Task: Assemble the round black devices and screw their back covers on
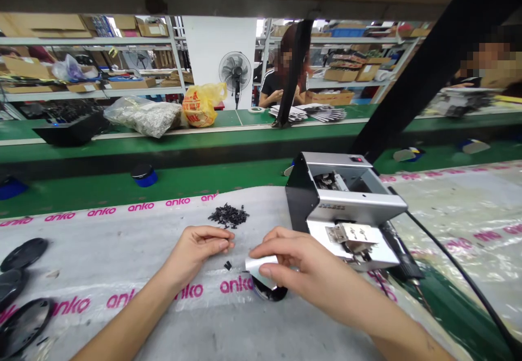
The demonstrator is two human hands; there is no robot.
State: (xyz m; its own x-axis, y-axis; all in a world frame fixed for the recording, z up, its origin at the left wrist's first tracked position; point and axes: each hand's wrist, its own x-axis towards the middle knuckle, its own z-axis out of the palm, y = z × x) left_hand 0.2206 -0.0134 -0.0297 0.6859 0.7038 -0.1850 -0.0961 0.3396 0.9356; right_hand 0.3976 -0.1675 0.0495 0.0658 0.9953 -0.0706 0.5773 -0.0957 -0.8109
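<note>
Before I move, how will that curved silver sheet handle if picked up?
The curved silver sheet is probably light and somewhat springy, since it looks thin and bows in the right hand. Its shiny face may well be slippery.

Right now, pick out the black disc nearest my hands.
It's the black disc under your right hand, partly covered by the silver piece held there. The other black discs lie apart, at the far left of the anko-printed plastic sheet.
</note>
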